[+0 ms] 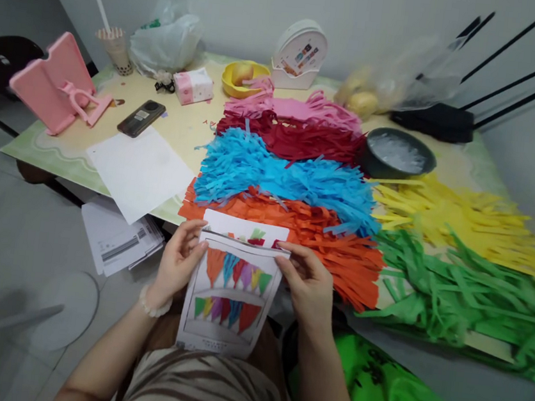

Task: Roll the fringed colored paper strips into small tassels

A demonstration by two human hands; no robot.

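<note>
Printed paper sheets [231, 290] with pictures of coloured tassel garlands are held over my lap. My left hand [178, 258] pinches their upper left corner, thumb in front. At the upper right corner my right hand [305, 282] pinches them the same way. A second sheet's top edge [226, 220] shows behind the front one. Just beyond lie fringed tissue-paper bundles on the table: orange [339, 254] nearest, then blue [280, 173], dark red [298, 136] and pink [301, 111]. Yellow fringe [468, 217] and green fringe [460, 287] lie to the right.
The table [183, 130] also bears a white sheet [140, 170], phone [141, 118], pink stand [51, 82], tissue pack [193, 86], drink cup [115, 51], yellow bowl [229, 87] and dark bowl [392, 166]. A green bag [400, 396] is at lower right; papers [118, 238] sit below the table edge.
</note>
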